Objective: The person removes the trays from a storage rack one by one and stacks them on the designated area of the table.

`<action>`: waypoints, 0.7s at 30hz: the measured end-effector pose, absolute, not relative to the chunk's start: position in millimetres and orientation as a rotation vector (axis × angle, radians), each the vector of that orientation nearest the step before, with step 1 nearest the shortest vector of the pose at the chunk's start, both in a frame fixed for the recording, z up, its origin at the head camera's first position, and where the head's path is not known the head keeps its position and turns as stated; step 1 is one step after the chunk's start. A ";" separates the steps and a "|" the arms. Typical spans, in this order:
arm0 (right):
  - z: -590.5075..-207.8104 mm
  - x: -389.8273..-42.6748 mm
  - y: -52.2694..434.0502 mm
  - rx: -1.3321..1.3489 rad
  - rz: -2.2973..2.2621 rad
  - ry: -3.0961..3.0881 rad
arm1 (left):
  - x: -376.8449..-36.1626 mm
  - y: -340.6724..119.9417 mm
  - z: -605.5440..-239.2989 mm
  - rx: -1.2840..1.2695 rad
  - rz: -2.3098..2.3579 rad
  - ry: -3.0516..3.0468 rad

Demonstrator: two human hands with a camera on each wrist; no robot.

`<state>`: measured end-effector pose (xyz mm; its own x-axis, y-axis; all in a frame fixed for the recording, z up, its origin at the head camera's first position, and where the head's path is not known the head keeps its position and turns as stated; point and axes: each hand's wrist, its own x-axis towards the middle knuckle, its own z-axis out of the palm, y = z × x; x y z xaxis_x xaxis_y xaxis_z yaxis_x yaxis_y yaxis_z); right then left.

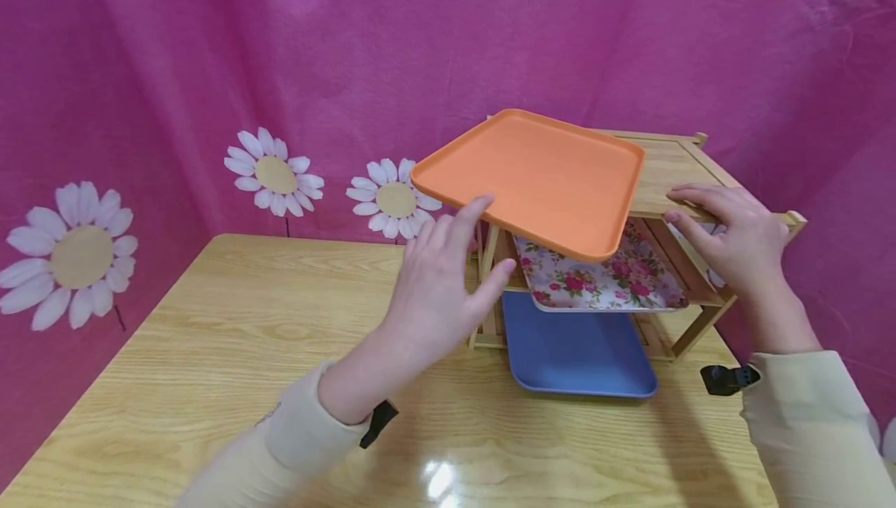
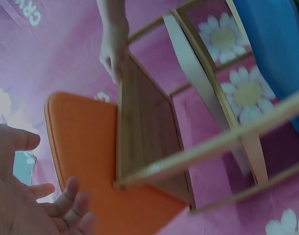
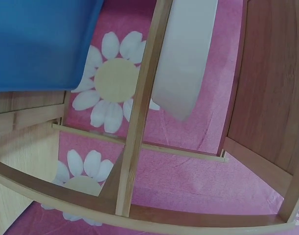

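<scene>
An orange tray (image 1: 539, 181) sits askew on top of a wooden rack (image 1: 675, 169), jutting past its front and left edges. My left hand (image 1: 437, 282) is by the tray's front-left edge, fingers and thumb spread. In the left wrist view, that hand (image 2: 46, 200) is apart from the orange tray (image 2: 85, 147) and holds nothing. At the rack's top right, my right hand (image 1: 735, 232) grips the front edge of the top board, thumb near the front. The right wrist view shows the rack's frame (image 3: 139, 117) but no hand.
A floral tray (image 1: 602, 278) lies on the rack's middle shelf. Below it, a blue tray (image 1: 581, 356) sticks out over the wooden table (image 1: 280, 337). Behind everything hangs a pink cloth (image 1: 350, 49) with daisies.
</scene>
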<state>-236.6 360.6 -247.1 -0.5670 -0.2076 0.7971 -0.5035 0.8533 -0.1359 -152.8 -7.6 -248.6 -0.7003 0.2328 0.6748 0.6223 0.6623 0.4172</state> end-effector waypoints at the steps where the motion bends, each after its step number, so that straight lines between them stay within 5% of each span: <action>1: -247.2 -237.0 360.3 0.513 0.440 -2.174 | -150.5 -3.5 -249.4 -0.673 -0.868 -2.318; 21: -250.5 -239.9 360.0 0.481 0.435 -2.122 | -157.8 -4.0 -248.0 -0.668 -1.023 -2.367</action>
